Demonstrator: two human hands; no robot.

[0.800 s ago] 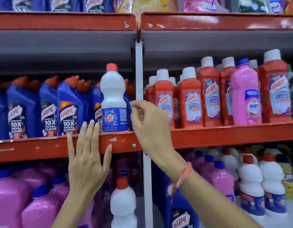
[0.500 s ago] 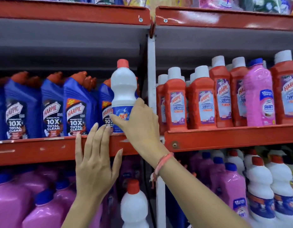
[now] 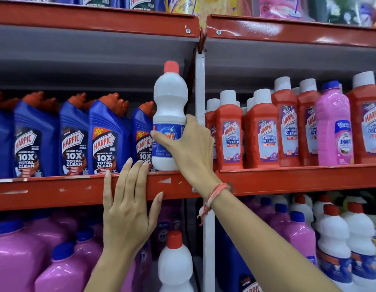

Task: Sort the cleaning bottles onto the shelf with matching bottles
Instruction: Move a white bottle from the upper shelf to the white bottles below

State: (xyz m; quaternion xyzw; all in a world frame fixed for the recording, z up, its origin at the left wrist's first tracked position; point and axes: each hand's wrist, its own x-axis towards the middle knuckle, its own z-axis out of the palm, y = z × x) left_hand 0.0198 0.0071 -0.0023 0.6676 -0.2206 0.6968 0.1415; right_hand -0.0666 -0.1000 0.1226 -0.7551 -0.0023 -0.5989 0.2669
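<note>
A white bottle with a red cap and blue label (image 3: 169, 98) stands at the right end of the middle left shelf, among blue Harpic bottles (image 3: 108, 135). My right hand (image 3: 189, 144) is wrapped around its label. My left hand (image 3: 128, 205) lies flat, fingers spread, against the red shelf edge (image 3: 45, 191) below it. On the middle right shelf a pink bottle with a blue cap (image 3: 332, 127) stands among red Harpic bathroom cleaner bottles (image 3: 263, 131). Matching white red-capped bottles (image 3: 332, 239) stand on the lower right shelf.
A white upright post (image 3: 200, 91) divides the two shelf bays just right of the held bottle. Pink blue-capped bottles (image 3: 24, 256) fill the lower left shelf, with one white bottle (image 3: 175, 264) at their right. Packets sit on the top shelf (image 3: 277, 5).
My right hand moved left from in front of the post and closed around the white bottle's label. My left hand stays on the shelf edge. The view shifted left and closer.
</note>
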